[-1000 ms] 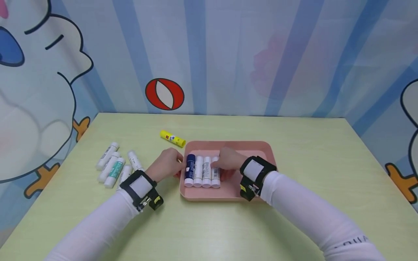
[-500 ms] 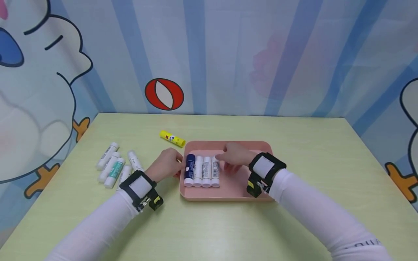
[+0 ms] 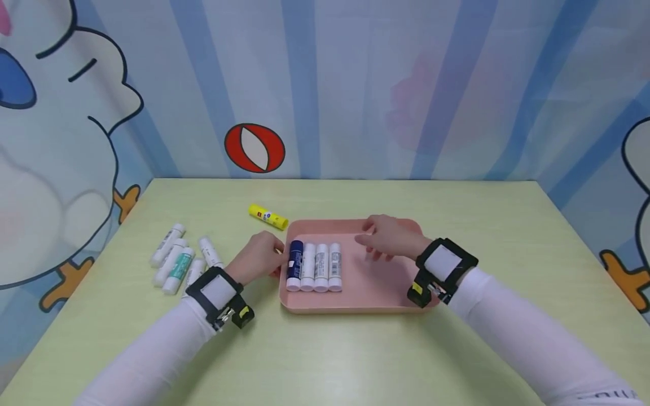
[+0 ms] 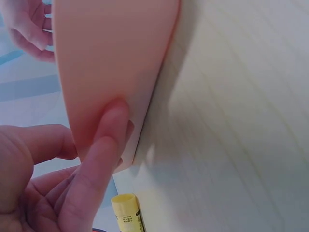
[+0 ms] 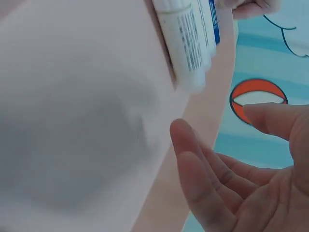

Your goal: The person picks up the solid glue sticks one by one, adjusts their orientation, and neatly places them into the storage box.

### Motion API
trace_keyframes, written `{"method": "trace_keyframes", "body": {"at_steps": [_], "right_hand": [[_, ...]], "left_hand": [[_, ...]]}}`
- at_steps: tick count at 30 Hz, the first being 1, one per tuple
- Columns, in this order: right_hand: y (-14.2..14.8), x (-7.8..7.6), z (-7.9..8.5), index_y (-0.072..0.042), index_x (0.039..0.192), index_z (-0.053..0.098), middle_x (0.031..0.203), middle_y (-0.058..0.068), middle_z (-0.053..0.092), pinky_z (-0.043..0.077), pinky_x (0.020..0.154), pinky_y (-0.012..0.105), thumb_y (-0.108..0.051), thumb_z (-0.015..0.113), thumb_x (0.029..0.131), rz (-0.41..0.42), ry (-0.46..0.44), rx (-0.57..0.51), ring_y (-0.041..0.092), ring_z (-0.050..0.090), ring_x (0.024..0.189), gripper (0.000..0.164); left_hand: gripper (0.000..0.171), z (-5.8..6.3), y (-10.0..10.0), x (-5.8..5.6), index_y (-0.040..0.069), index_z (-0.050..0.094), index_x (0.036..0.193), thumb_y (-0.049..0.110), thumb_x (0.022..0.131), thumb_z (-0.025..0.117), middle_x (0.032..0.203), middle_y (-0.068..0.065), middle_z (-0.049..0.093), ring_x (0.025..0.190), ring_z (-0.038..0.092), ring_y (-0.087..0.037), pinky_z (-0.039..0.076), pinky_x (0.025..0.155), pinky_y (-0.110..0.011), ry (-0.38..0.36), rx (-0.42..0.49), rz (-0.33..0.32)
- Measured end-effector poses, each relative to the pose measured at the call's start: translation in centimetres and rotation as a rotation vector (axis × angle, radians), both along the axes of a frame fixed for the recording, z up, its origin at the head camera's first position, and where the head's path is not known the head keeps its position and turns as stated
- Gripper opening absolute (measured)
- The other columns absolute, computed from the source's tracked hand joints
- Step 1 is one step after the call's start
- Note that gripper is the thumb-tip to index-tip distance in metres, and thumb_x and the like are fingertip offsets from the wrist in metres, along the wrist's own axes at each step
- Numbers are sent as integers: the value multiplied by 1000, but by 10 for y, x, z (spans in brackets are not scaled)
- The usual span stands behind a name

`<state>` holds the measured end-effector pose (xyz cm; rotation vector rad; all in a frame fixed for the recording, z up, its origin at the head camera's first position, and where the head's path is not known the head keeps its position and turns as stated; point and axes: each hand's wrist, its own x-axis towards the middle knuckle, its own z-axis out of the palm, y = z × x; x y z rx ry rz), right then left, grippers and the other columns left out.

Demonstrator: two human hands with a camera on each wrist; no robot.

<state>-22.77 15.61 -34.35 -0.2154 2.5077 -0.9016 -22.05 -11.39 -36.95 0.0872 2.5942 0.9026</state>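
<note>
left hand [image 3: 258, 255]: frame centre-left, wrist angled inward, pinching pink tray [image 3: 365, 290] wall | right hand [image 3: 392, 235]: right of centre, above tray, fingers parted, released

The right hand [image 3: 390, 235] hides part of the far rim of the pink rectangular tray [image 3: 350, 309]. Left of the tray, a black wrist strap [image 3: 205, 278] covers part of a white cylindrical tube [image 3: 195, 270]. A yellow cylindrical tube [image 3: 268, 216] near the tray's far left corner is cut off in the left wrist view. Most print on the four white-and-navy cylindrical tubes [image 3: 321, 268] inside the tray is too small to read.
</note>
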Motion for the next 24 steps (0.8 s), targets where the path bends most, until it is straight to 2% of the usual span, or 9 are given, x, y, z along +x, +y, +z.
{"method": "trace_keyframes", "body": {"at_steps": [9, 14, 18, 20, 24], "right_hand": [[55, 7, 9, 6, 134, 44, 103, 19, 62, 53, 64, 35, -28, 56, 99, -62, 160, 32, 24, 64, 76, 50], [73, 17, 7, 6, 131, 47, 101, 19, 62, 50, 64, 37, -33, 56, 97, -91, 327, 151, 26, 62, 76, 53], [80, 25, -3, 10, 126, 49, 90, 17, 62, 48, 57, 38, -32, 59, 95, -97, 434, 229, 23, 59, 67, 54], [83, 28, -9, 14, 126, 47, 83, 14, 62, 47, 53, 36, -31, 60, 95, -98, 437, 244, 21, 57, 62, 56], [87, 32, -19, 19, 130, 38, 70, 10, 58, 46, 52, 33, -32, 59, 96, -119, 306, 226, 18, 56, 58, 65]], "left_hand": [[20, 0, -2, 0, -7, 69, 104, 8, 93, 61, 72, -7, 68, 58, 64, -14, 52, 55, -26, 40, 30, -46], [20, -1, -3, 0, -7, 69, 106, 7, 93, 61, 74, -7, 68, 59, 64, -14, 53, 56, -26, 40, 39, -37], [21, -2, -2, -1, -7, 68, 106, 6, 93, 62, 75, -8, 68, 60, 65, -15, 53, 56, -26, 34, 40, -23], [21, -2, -2, -1, -7, 68, 107, 6, 93, 62, 75, -8, 68, 60, 65, -15, 53, 56, -26, 30, 42, -22], [21, -3, -2, -1, -7, 68, 107, 6, 93, 62, 75, -8, 68, 60, 65, -15, 53, 57, -26, 25, 47, -20]]}}
